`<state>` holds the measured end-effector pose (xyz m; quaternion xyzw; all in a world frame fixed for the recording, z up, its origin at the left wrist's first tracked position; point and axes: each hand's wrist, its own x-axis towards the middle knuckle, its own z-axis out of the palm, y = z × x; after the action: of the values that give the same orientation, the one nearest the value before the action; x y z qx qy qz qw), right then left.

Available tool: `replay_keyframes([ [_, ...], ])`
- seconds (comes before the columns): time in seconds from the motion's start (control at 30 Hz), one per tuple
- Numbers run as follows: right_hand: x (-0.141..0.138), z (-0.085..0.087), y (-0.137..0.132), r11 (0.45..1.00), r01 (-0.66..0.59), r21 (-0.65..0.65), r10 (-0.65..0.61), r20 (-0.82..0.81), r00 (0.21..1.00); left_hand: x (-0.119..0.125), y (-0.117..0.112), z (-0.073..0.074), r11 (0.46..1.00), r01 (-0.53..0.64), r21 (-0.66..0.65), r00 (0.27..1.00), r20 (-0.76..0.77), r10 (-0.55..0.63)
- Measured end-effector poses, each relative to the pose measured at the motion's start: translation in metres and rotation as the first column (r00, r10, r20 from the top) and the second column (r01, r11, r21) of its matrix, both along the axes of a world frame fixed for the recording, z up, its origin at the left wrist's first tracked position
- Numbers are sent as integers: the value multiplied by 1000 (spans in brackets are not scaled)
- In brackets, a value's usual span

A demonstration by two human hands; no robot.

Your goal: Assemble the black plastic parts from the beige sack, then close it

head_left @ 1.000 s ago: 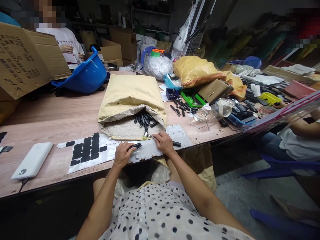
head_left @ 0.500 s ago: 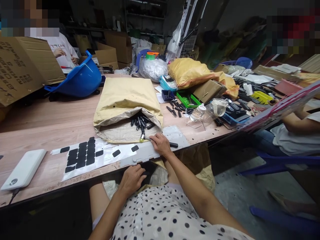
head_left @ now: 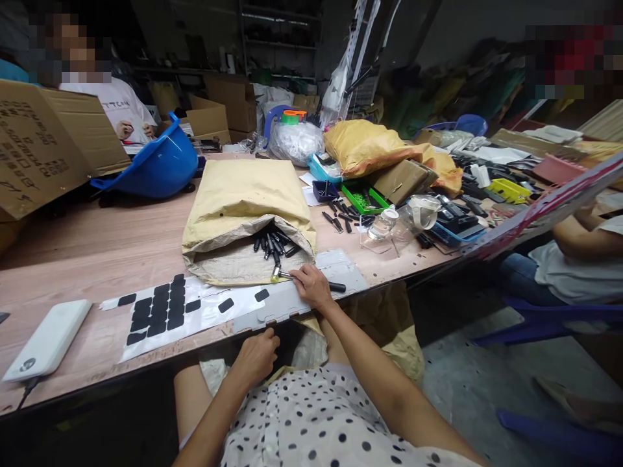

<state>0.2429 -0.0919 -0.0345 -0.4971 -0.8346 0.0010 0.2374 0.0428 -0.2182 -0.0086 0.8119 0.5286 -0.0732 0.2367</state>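
My right hand (head_left: pixel 313 285) is closed around the shaft of a small hammer (head_left: pixel 337 287), which lies along a grey board at the table's front edge. The hammer has a yellowish head, a metal shaft and a black grip. Just below the table edge, over my lap, my left hand (head_left: pixel 257 357) has its fingers curled in; whatever they hold is hidden. Beyond the hammer, a yellow woven sack (head_left: pixel 248 188) lies with its mouth towards me. Several black pen-like parts (head_left: pixel 275 243) rest in that mouth.
Left of the grey board (head_left: pixel 338 266) lies a sheet with black stickers (head_left: pixel 168 301), then a white power bank (head_left: pixel 48 340). A blue basin (head_left: pixel 156 165) and carton (head_left: pixel 43 143) stand behind. To the right are a green tray (head_left: pixel 363 198), clear jug (head_left: pixel 422 213) and seated person (head_left: pixel 579 259).
My left hand has shifted slightly down and left, its fingers drawn in more. The right hand stays on the hammer. The whole view has tilted a little.
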Motion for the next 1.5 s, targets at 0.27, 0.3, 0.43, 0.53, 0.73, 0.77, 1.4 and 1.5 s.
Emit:
replay_keyframes([
  [0.27, 0, 3, -2, 1000, -6, -5, 6, -3, 1000, 2, 56, 26, 969, -247, 11, 800, 566, 197],
  [0.3, -1, 3, -2, 1000, -9, -4, 9, -3, 1000, 4, 75, 29, 929, -367, 43, 757, 594, 272],
  [0.43, -2, 2, -2, 1000, -14, 8, 14, -4, 1000, 15, 155, 31, 628, -765, 144, 569, 608, 554],
  [0.53, -2, 0, -1, 1000, -19, 19, 20, -8, 1000, 22, 195, 26, 497, -852, 164, 492, 574, 654],
  [0.73, -4, -2, -1, 999, -20, 31, 20, -26, 999, 5, 201, 17, 530, -837, 133, 502, 571, 650],
  [0.77, -4, -2, -1, 999, -18, 28, 19, -30, 999, -2, 193, 16, 541, -831, 134, 501, 603, 621],
  [1.4, 0, 9, 6, 998, 4, -58, -4, 3, 1000, -64, 84, -20, 808, -541, 233, 726, 615, 308],
  [1.5, -9, 17, -2, 998, -9, -57, 2, -133, 991, -65, 85, -23, 814, -541, 214, 717, 623, 313],
])
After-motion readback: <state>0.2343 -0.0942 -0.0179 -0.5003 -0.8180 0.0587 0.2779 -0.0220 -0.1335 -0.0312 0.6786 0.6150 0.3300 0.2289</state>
